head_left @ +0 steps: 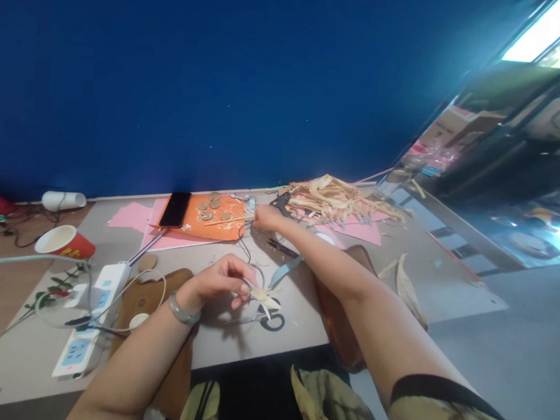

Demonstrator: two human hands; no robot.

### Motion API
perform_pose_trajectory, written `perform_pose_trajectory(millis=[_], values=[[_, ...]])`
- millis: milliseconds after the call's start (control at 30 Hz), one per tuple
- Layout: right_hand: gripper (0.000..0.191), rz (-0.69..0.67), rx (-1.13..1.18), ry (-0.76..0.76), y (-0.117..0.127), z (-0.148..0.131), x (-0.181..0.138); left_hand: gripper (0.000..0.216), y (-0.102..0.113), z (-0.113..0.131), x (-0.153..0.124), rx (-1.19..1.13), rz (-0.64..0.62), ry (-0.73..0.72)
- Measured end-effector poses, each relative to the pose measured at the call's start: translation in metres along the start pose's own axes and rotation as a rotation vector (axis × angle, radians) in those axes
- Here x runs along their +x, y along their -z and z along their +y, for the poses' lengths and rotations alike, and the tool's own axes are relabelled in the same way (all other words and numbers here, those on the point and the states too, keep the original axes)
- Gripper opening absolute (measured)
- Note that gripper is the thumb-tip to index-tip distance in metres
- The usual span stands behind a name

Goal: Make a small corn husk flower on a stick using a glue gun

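Observation:
My left hand (229, 282), a bracelet on its wrist, pinches a small pale flower-like piece of dried husk (265, 298) above the table. Black-handled scissors (272, 322) lie just under and behind that piece. Farther off, my right hand (267, 219) is closed at the right edge of an orange sheet (201, 228). What its fingers hold, if anything, is hidden. Close by it stands a black glue gun (281, 203), and a thin stick (224, 219) lies on the orange sheet. Below my right forearm are a dark pen-like tool (282, 247) and a blue-grey strip (284, 271).
Dried husks (330, 196) are heaped on pink paper at the back right. Round wooden discs (207, 215) and a phone (174, 209) lie on the orange sheet. On the left are a power strip (92, 320) with looping cables and a tipped paper cup (66, 242).

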State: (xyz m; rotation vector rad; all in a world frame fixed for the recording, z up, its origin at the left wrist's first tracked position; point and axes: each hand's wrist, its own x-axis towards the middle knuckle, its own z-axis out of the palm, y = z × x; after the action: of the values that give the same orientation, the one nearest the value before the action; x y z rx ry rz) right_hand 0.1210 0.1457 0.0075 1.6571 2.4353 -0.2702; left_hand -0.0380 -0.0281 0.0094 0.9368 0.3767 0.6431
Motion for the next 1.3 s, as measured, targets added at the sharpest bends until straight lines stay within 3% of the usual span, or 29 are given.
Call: perform_pose_trajectory(millis=[167,333,533,767,900,967,1033,1133,1167,1233,1300], values=[[0.033,0.006,-0.049,0.026,0.006,0.012,-0.02,0.012,-0.003,0.002,-0.001,0.007,0.004,-0.015],[0.033,-0.144,-0.106,0.071,-0.009,0.036,-0.064,0.012,-0.001,0.003,-0.001,0.047,-0.015,-0.012],[0.03,-0.152,-0.063,0.056,-0.019,0.053,-0.088,0.01,0.003,0.01,-0.002,0.033,0.0,-0.114],[0.029,0.044,0.004,-0.1,-0.002,0.075,-0.078,0.011,0.01,0.018,-0.007,-0.091,0.192,-0.268],[0.031,0.206,-0.009,-0.207,0.009,0.075,-0.082,0.012,0.012,0.022,-0.002,-0.118,0.383,-0.355],[0.027,0.364,0.024,-0.127,0.007,0.063,-0.098,0.01,0.013,0.024,0.002,-0.164,0.508,-0.427],[0.03,0.472,0.116,0.099,-0.002,0.046,-0.119,0.012,0.013,0.026,0.005,-0.186,0.612,-0.487],[0.03,0.3,0.15,0.507,-0.025,0.019,-0.141,0.014,0.012,0.028,0.007,-0.205,0.668,-0.54],[0.029,0.249,0.121,0.575,-0.033,0.013,-0.143,0.015,0.012,0.028,0.007,-0.207,0.667,-0.542],[0.027,0.2,0.127,0.562,-0.047,0.003,-0.135,0.018,0.012,0.028,0.006,-0.203,0.646,-0.527],[0.026,0.197,0.185,0.45,-0.053,-0.002,-0.119,0.019,0.012,0.027,0.004,-0.193,0.617,-0.509]])
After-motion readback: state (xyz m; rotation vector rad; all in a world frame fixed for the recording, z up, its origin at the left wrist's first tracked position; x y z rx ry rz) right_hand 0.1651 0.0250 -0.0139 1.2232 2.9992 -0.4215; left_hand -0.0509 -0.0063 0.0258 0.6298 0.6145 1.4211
